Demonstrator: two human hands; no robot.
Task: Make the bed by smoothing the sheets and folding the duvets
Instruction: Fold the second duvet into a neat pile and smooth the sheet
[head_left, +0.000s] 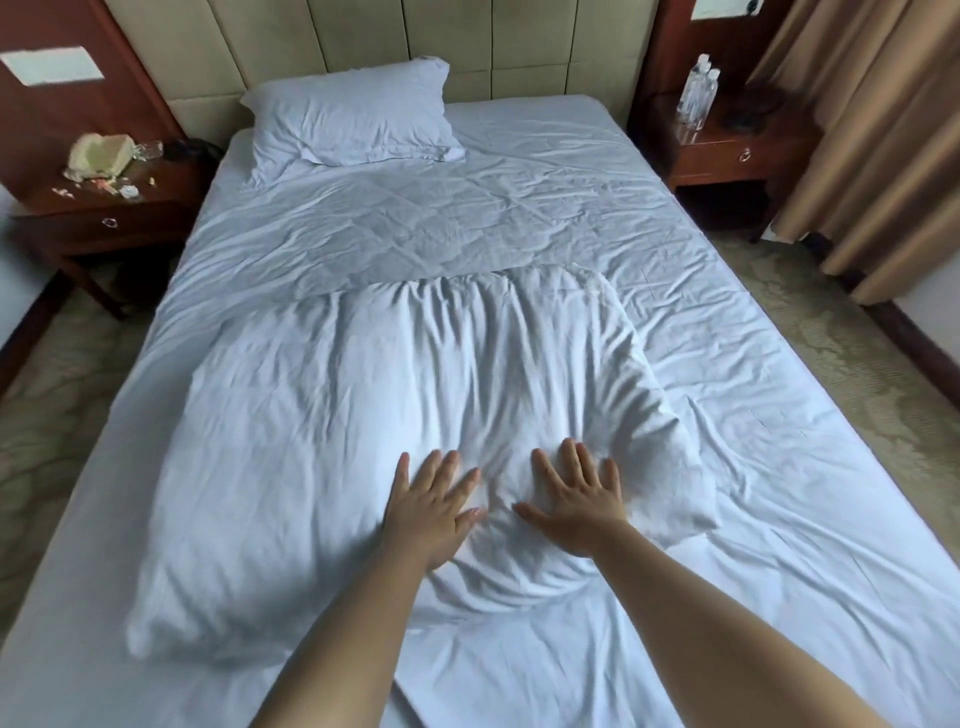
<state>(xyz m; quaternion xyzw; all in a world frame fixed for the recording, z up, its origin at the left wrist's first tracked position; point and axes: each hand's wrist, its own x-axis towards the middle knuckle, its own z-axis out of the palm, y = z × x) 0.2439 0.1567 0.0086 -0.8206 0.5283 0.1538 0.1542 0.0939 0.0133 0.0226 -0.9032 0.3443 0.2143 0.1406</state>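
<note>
Under my flat, spread left hand and right hand lay the folded duvet, gripped by neither; beyond my fingertips the sheet looked creased; smoothing remained.

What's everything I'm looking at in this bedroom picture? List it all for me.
Folded duvet: one, white, near half of the bed, under both hands.
Sheet: one, white, wrinkled, covering the mattress.
Pillow: one, white, far left at the headboard.
Headboard: one, beige, padded panels, behind the bed.
Left nightstand: one, reddish wood, holding a pale crumpled item and small litter.
Right nightstand: one, reddish wood, beside the curtain.
Bottles: at least two, clear plastic, on the right nightstand.
Curtain: one, tan, far right.
Carpet: patterned beige, both sides of the bed.
Left hand: flat, fingers spread, on the duvet.
Right hand: flat, fingers spread, on the duvet.
</note>
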